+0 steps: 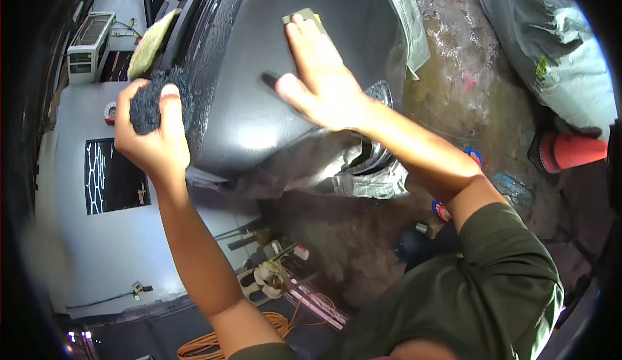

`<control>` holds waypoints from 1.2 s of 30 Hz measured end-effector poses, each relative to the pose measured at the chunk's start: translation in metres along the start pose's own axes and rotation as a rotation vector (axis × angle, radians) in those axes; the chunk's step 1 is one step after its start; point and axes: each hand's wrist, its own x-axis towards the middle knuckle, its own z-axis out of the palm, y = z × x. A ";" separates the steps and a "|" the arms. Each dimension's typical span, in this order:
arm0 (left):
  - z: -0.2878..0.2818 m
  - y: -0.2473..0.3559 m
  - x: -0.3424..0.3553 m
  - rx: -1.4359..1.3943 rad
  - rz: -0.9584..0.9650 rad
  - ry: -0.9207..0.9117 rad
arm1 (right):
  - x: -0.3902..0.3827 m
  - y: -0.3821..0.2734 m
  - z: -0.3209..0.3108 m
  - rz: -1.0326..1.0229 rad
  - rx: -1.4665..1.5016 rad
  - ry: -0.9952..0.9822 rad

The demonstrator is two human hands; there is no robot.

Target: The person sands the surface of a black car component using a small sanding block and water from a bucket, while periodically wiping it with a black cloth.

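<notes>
Two hands work on a dark car panel [259,101]: the left hand [152,143] has its grip closed around a dark scouring pad [148,104], the right hand [321,78] presses flat, fingers open, on a small sanding block [299,17].

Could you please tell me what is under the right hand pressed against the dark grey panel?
A small olive sanding block pokes out past the fingertips of the right hand on the dark grey panel. The hand hides the rest of it.

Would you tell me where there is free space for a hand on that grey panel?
Bare panel lies between the left hand, gripping a dark scouring pad, and the right hand pressing a sanding block. The lower edge is crowded with crumpled masking paper.
</notes>
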 end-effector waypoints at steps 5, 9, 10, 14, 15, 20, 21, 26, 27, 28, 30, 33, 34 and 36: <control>0.002 -0.019 -0.011 -0.078 -0.024 0.044 | -0.040 -0.022 0.009 -0.159 -0.167 -0.213; -0.002 -0.013 0.000 -0.012 0.029 0.050 | -0.023 -0.031 -0.004 -0.141 -0.054 -0.150; 0.004 -0.016 -0.004 0.001 0.035 0.088 | -0.022 -0.053 0.003 -0.159 -0.198 -0.263; 0.003 -0.018 -0.009 0.046 0.075 0.093 | -0.046 -0.034 0.021 -0.369 0.047 -0.188; 0.001 -0.021 -0.008 0.008 0.060 0.086 | -0.053 -0.001 0.021 -0.281 -0.004 -0.073; -0.012 -0.039 -0.005 -0.022 0.030 0.086 | -0.053 0.041 0.001 -0.011 -0.029 0.045; -0.019 -0.043 -0.007 -0.048 -0.001 0.110 | -0.053 0.031 0.003 0.009 -0.098 0.018; -0.038 -0.072 -0.001 -0.054 0.040 0.097 | -0.074 0.037 0.002 -0.174 0.197 -0.068; -0.039 -0.073 0.000 -0.096 0.043 0.111 | -0.076 0.045 0.004 -0.171 0.302 -0.040; -0.040 -0.075 0.000 -0.133 0.041 0.123 | -0.074 0.050 0.004 -0.156 0.301 -0.031; -0.051 -0.080 0.000 -0.127 0.034 0.113 | -0.070 0.061 0.000 -0.163 0.112 -0.068; -0.051 -0.077 0.006 -0.064 0.011 0.111 | -0.082 0.139 -0.015 0.257 -0.015 0.132; -0.051 -0.078 0.011 -0.005 -0.001 0.133 | -0.091 0.174 -0.024 0.589 0.113 0.299; -0.065 -0.091 0.015 0.018 0.096 0.080 | -0.098 0.157 -0.007 0.607 0.018 0.301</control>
